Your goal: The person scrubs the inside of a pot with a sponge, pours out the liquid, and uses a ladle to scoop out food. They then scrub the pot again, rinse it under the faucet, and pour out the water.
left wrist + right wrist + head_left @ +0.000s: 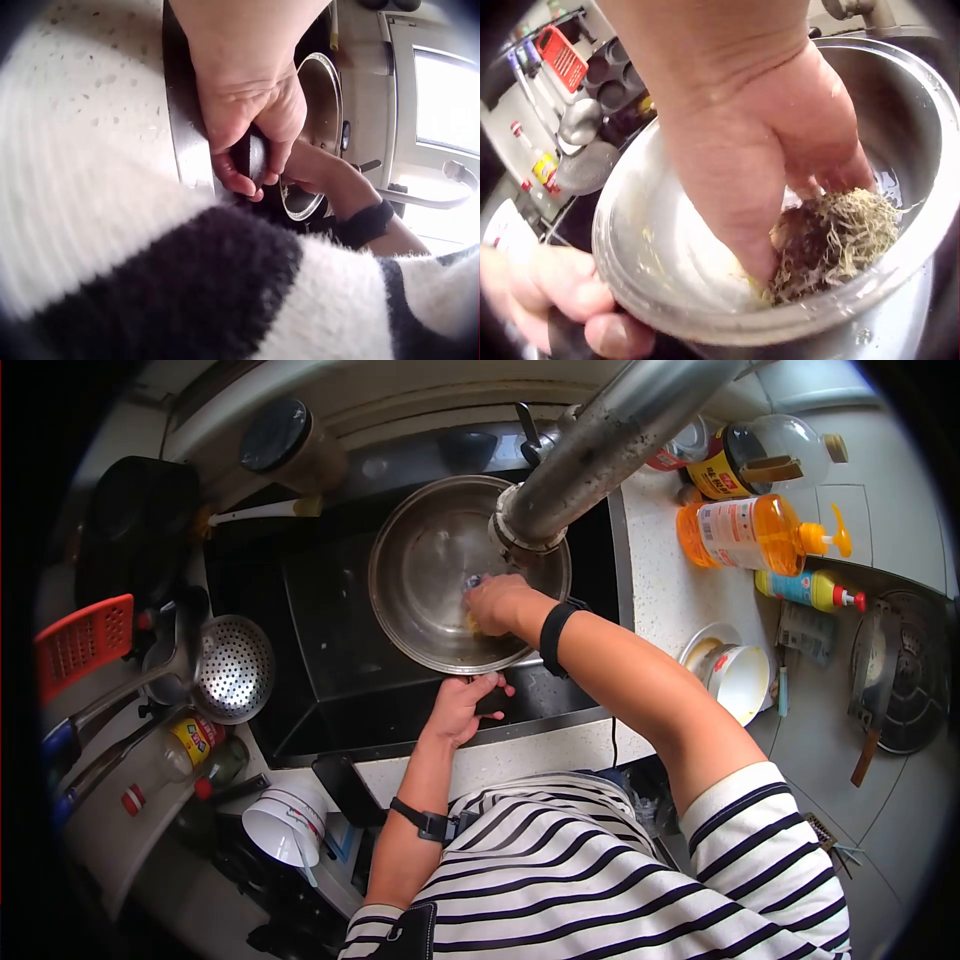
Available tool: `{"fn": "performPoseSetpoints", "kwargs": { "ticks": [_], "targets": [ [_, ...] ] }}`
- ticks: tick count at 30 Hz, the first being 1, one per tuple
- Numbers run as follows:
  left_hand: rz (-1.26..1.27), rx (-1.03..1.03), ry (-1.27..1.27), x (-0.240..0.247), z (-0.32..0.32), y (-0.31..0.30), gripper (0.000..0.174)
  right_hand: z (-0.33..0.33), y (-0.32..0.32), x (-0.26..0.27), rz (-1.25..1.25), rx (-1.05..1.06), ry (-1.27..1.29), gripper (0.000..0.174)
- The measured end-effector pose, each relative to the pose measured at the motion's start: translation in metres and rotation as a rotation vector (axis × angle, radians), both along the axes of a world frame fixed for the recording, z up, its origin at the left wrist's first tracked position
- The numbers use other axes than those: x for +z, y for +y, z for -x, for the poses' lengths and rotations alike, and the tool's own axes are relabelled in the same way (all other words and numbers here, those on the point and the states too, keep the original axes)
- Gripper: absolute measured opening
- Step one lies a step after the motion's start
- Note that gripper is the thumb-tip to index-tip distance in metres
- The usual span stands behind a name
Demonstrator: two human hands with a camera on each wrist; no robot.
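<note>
A steel pan (pixel 420 550) sits on the black stove under a thick metal pipe. Its dark handle (pixel 253 159) shows in the left wrist view, where my left hand (pixel 247 124) grips it with the fingers curled round. In the head view that left hand (pixel 465 710) is at the near edge of the pan. My right hand (pixel 497 603) reaches down inside the pan and holds a scrubber of tangled tan-brown strands (pixel 847 240) against the inner surface. Thumb and fingers bend round the scrubber; the palm side is hidden. Some loose yellowish bits cling to the pan wall.
The metal pipe (pixel 600 450) crosses close over the pan's far right. An orange soap bottle (pixel 735 535) and stacked bowls (pixel 740 682) are at the right. On the left hang a skimmer (pixel 235 670) and a red slotted turner (pixel 85 645). A white bowl (pixel 283 830) is at lower left.
</note>
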State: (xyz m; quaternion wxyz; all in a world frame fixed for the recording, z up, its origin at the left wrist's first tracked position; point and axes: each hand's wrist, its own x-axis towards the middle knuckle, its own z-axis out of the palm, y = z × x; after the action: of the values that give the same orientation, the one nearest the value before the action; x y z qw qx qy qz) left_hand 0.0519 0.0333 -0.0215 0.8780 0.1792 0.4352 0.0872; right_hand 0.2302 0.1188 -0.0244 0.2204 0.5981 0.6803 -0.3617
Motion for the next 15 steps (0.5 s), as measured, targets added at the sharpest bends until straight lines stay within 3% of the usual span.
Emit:
{"fn": "performPoseSetpoints", "kwargs": {
  "ticks": [1, 4, 7, 9, 11, 14, 15],
  "targets": [
    [0.001, 0.006, 0.005, 0.001, -0.001, 0.000, 0.016, 0.000, -0.005, -0.003, -0.105, -0.018, -0.049, 0.033],
    [0.012, 0.012, -0.005, 0.001, -0.001, 0.001, 0.016, 0.011, -0.005, 0.004, 0.055, -0.122, -0.196, 0.030],
    [0.008, 0.014, -0.034, -0.002, -0.001, -0.001, 0.016, 0.023, -0.005, 0.006, 0.122, -0.018, 0.091, 0.029],
    [0.010, 0.007, -0.037, -0.002, 0.001, -0.001, 0.016, 0.038, 0.018, 0.010, 0.229, -0.111, 0.298, 0.034],
    [0.017, -0.017, -0.029, 0.003, -0.001, 0.003, 0.016, 0.044, 0.026, -0.004, 0.115, -0.559, 0.720, 0.039],
    [0.065, 0.036, 0.050, 0.012, -0.006, 0.004, 0.016, 0.060, 0.045, 0.007, 0.080, -1.287, 1.046, 0.035],
    [0.052, 0.022, 0.038, 0.011, -0.005, 0.003, 0.016, 0.060, 0.041, 0.009, 0.100, -1.105, 0.928, 0.033]
  ]
}}
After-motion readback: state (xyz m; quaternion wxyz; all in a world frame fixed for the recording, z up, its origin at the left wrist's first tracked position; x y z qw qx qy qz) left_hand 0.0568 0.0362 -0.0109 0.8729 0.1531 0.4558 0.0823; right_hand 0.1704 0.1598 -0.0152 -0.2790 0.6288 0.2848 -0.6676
